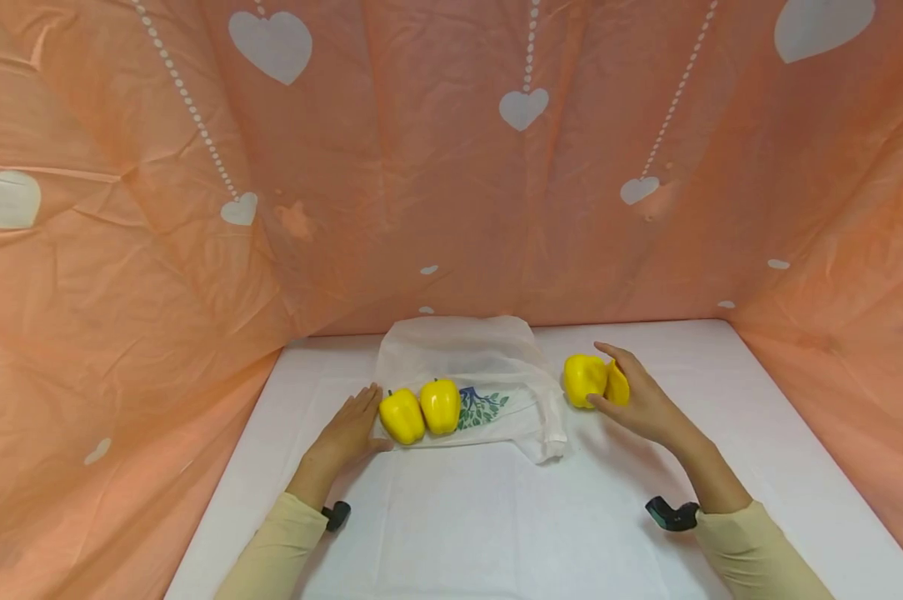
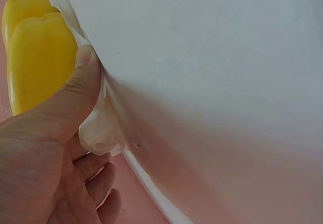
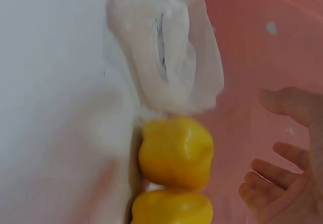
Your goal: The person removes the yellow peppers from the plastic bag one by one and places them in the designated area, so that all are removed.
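Two yellow bell peppers (image 1: 402,417) (image 1: 441,407) lie side by side on a thin white bag (image 1: 451,346) printed with a green and blue tree. My left hand (image 1: 352,429) rests at the bag's left edge, fingers straight, beside the nearer pepper. In the left wrist view its thumb lies along the bag's edge, and a bunched corner shows between thumb and fingers. Right of the bag, two more yellow bell peppers (image 3: 176,153) (image 3: 171,209) sit close together. My right hand (image 1: 641,404) is spread beside this pair, overlapping the right one in the head view.
The white tabletop (image 1: 451,517) runs back to an orange curtain (image 1: 421,208) with pale hearts, which also closes off both sides. Dark wrist devices (image 1: 672,513) stick out at both sleeves. The bag's loose right end (image 1: 545,450) lies rumpled on the table.
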Available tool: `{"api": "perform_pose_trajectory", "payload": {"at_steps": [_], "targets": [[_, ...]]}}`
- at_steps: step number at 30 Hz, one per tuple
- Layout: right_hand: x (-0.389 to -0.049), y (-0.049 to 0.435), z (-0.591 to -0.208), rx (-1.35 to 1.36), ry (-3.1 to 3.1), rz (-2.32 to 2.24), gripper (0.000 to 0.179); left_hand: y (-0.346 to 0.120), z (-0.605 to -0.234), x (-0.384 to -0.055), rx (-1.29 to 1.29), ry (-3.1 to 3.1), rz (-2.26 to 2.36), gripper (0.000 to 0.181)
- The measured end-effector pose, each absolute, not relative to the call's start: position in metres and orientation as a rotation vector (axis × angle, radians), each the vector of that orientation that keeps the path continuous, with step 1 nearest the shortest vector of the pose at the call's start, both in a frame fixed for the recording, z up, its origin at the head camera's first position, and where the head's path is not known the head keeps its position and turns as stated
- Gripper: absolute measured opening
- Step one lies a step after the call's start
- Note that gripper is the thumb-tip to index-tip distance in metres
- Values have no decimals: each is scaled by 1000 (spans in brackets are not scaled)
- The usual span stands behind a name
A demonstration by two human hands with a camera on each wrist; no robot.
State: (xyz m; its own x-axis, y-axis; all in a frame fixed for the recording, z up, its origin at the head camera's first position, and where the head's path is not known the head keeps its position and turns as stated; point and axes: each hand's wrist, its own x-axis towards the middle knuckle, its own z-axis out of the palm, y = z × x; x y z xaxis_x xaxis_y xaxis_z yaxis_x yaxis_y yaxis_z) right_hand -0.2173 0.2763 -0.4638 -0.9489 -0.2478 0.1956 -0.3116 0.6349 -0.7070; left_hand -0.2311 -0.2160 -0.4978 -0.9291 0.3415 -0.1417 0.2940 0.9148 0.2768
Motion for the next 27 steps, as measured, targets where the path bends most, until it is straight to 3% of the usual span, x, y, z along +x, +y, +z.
{"api": "perform_pose_trajectory", "payload": {"at_steps": [18,27], "targets": [[-223,216,-471,608,-2801,1301,83,-217,-500,-232,486,2882,385,96],[-225,187,-481,818,-2728,1299,81,-218,-500,-234,486,2880,388,98]]}}
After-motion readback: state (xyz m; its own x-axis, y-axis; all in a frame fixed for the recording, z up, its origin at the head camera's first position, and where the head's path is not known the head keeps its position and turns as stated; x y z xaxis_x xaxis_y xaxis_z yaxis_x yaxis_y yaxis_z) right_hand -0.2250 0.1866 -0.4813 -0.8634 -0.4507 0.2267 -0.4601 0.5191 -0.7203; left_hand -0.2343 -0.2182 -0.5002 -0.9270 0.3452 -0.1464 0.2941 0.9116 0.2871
